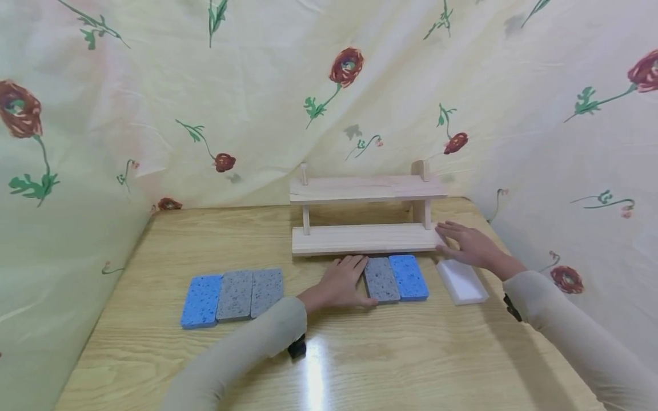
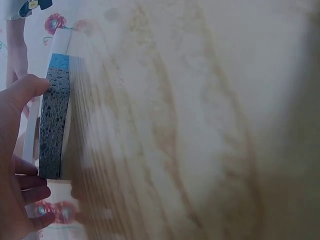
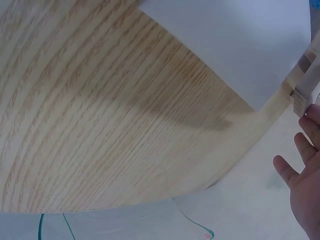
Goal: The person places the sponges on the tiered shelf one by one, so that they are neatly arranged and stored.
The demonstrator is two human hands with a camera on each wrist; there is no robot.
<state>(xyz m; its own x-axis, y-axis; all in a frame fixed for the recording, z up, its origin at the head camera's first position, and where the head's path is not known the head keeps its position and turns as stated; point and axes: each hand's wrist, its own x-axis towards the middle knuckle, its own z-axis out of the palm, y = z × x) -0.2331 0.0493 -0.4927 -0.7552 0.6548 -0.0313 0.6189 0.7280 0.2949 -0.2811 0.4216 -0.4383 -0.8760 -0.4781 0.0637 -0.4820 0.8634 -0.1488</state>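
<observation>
A light wooden two-tier shelf [image 1: 366,240] stands at the back of the table. In front of it, a grey speckled sponge [image 1: 381,281] lies side by side with a blue sponge [image 1: 408,278]. My left hand [image 1: 340,282] holds the grey sponge along its left side, thumb at the near corner and fingers at the far one. My right hand [image 1: 470,244] reaches to the right end of the lower shelf board, fingers extended and spread. Below that hand lies a white rectangular block [image 1: 462,282], which looks like a sponge.
Further left on the wooden table [image 1: 349,365] lies a row with one blue sponge [image 1: 201,301] and two grey sponges [image 1: 235,295]. Flower-printed cloth [image 1: 257,85] hangs behind the table and at both sides.
</observation>
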